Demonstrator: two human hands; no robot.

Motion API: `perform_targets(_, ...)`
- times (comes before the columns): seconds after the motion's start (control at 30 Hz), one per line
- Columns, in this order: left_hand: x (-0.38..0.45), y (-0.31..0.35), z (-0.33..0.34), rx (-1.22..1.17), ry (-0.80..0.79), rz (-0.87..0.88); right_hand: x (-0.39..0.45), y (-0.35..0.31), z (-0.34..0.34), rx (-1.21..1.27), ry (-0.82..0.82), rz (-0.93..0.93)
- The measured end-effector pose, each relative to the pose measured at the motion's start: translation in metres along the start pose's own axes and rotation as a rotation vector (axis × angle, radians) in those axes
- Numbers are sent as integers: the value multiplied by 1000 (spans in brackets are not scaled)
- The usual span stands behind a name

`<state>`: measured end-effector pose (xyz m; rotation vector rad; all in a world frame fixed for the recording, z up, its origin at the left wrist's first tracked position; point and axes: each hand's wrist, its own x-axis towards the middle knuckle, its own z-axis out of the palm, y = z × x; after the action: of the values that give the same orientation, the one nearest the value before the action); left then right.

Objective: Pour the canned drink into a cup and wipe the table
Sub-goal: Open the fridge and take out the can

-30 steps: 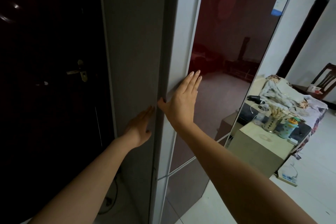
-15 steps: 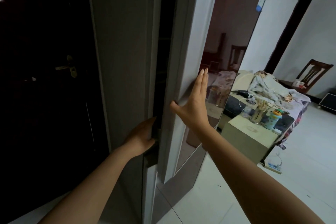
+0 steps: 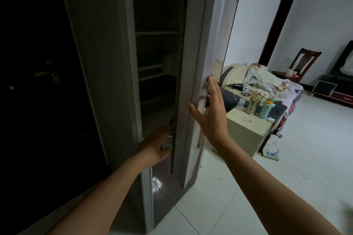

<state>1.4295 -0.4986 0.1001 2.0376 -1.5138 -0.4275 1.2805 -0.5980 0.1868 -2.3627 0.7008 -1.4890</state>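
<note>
Head view: the fridge door (image 3: 196,74) has swung wider than 1 second ago, baring dim shelves (image 3: 157,33) above the left hand (image 3: 155,144), whose fingers curl round the door's lower edge. The right hand (image 3: 211,118) presses flat, fingers straight. No can visible yet; likely inside.

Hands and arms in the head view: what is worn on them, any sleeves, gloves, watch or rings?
Nothing worn shows. The left hand and right hand are gloveless, and both forearms are uncovered right down to the frame's bottom edge, so no sleeve appears. No watch, bracelet or band shows at either wrist. No ring is visible, though the left hand's fingers are partly hidden in dim light. A right fingernail looks dark.
</note>
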Motion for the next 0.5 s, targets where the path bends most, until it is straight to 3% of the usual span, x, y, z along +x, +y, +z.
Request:
perform_targets(0.13, -11, 31, 13, 3, 13, 84, -12, 13, -27, -72, 71, -58)
perform_targets(0.5, -22, 121, 77, -33, -24, 152, -37, 63, -117, 7, 77, 5)
